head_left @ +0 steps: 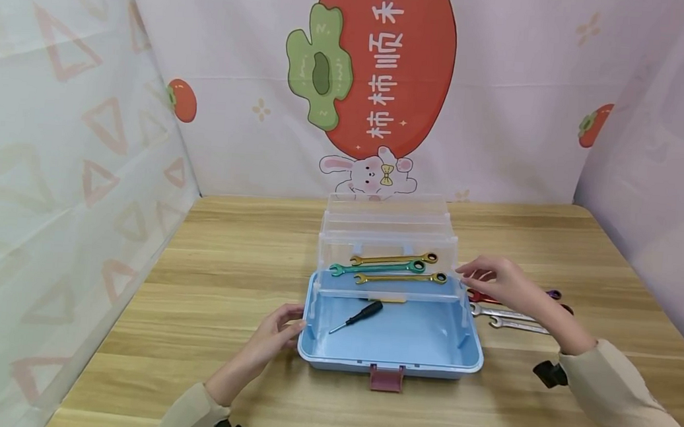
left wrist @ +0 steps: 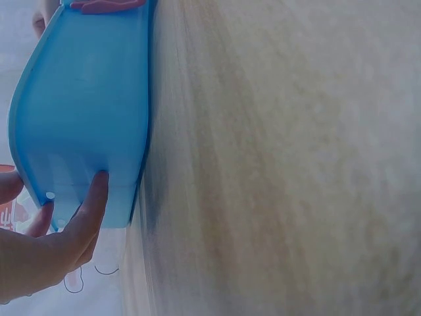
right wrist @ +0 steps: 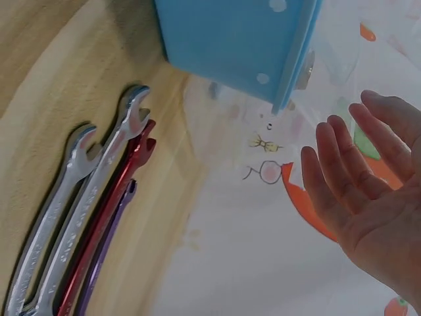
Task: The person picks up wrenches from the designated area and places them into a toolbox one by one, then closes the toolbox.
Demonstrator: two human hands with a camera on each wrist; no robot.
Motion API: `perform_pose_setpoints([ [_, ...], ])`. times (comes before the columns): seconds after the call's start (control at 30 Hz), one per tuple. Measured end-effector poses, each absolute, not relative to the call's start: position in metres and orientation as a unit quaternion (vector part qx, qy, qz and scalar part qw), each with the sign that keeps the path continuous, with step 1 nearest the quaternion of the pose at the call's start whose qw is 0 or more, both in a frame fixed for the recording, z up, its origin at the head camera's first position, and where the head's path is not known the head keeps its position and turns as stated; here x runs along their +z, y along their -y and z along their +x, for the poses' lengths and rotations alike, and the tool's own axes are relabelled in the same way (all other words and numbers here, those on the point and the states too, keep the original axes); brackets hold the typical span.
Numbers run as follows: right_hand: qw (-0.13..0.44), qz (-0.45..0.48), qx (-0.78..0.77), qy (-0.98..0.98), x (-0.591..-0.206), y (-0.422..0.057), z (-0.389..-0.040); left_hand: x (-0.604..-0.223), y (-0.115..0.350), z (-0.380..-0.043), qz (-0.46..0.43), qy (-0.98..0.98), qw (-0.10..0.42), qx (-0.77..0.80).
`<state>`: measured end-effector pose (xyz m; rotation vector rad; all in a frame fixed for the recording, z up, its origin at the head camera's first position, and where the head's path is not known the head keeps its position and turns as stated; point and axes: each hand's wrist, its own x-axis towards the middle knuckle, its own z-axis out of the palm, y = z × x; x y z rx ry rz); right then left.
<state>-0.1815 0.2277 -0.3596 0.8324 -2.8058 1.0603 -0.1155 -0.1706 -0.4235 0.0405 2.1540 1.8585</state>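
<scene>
A blue toolbox [head_left: 390, 363] stands with its clear lid [head_left: 387, 207] raised and its clear tray lifted at the back. My left hand [head_left: 274, 334] holds the toolbox's left side, thumb at the rim and fingers against the outer wall [left wrist: 79, 125]. At the tray's right end is my right hand [head_left: 501, 277], holding nothing; its fingers look loose in the right wrist view, and contact with the tray is unclear. On the tray lie a green wrench [head_left: 380, 268] and two golden wrenches. A black-handled screwdriver [head_left: 365, 313] rests in the box's bottom.
Right of the toolbox, silver wrenches [right wrist: 85, 210], a red wrench [right wrist: 108, 217] and a purple wrench [right wrist: 105, 250] lie side by side on the wooden table [head_left: 243, 266]. A yellowish strip [head_left: 392, 300] shows under the tray. A printed cloth backdrop [head_left: 257, 68] rises behind.
</scene>
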Motion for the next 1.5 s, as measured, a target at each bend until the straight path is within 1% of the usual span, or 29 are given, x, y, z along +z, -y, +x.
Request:
perform_pose_setpoints([
  [0.2, 0.003, 0.251, 0.336, 0.908, -0.37, -0.246, -0.176, -0.422, 0.17, -0.115, 0.012, -0.749, 0.149, 0.645],
  [0.3, 0.007, 0.246, 0.325, 0.913, -0.374, -0.254, -0.173, -0.422, 0.17, -0.115, 0.01, -0.75, 0.148, 0.645],
  [0.87, 0.059, 0.269, 0.305, 0.912, -0.39, -0.28, -0.16, -0.421, 0.169, -0.115, 0.007, -0.748, 0.147, 0.647],
  [0.97, 0.05, 0.262, 0.299, 0.916, -0.392, -0.284, -0.159, -0.421, 0.168, -0.115, 0.007, -0.746, 0.149, 0.649],
  [1.13, 0.012, 0.233, 0.268, 0.935, -0.396, -0.289, -0.156, -0.42, 0.168, -0.114, 0.007, -0.746, 0.149, 0.649],
  [1.27, -0.01, 0.229, 0.259, 0.938, -0.398, -0.292, -0.155, -0.42, 0.169, -0.114, 0.007, -0.746, 0.149, 0.649],
  [1.37, -0.012, 0.234, 0.259, 0.937, -0.401, -0.294, -0.154, -0.422, 0.169, -0.115, 0.008, -0.747, 0.149, 0.648],
  [1.5, 0.003, 0.254, 0.255, 0.933, -0.405, -0.297, -0.155, -0.424, 0.17, -0.115, 0.008, -0.748, 0.15, 0.646],
])
